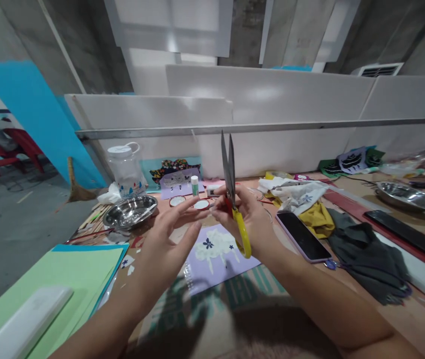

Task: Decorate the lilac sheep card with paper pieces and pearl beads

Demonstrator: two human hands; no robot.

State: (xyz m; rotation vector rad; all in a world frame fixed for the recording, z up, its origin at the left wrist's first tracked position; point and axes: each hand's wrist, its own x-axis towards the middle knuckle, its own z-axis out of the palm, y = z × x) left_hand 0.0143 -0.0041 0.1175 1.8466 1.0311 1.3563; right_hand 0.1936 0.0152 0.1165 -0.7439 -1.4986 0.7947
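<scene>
My right hand (pixel 252 217) is closed round the yellow and red handles of a pair of scissors (pixel 229 174), whose blades point up and stand slightly apart. To its left, my left hand (pixel 173 239) is raised with its fingers spread and nothing visible in it. The fingertips of both hands are close together. Below them on the table lies a purple sheet (pixel 201 279) with a white cloud-like shape and small dark flowers. White scraps (pixel 130 270) lie left of the sheet, partly behind my left forearm.
A steel bowl (pixel 130 212), a clear jug (pixel 126 172) and a glue stick (pixel 195 185) stand behind. Green sheets (pixel 96 269) with a white case (pixel 29 319) lie at left. At right are a phone (pixel 302 237), cloths (pixel 365 254) and another bowl (pixel 409 197).
</scene>
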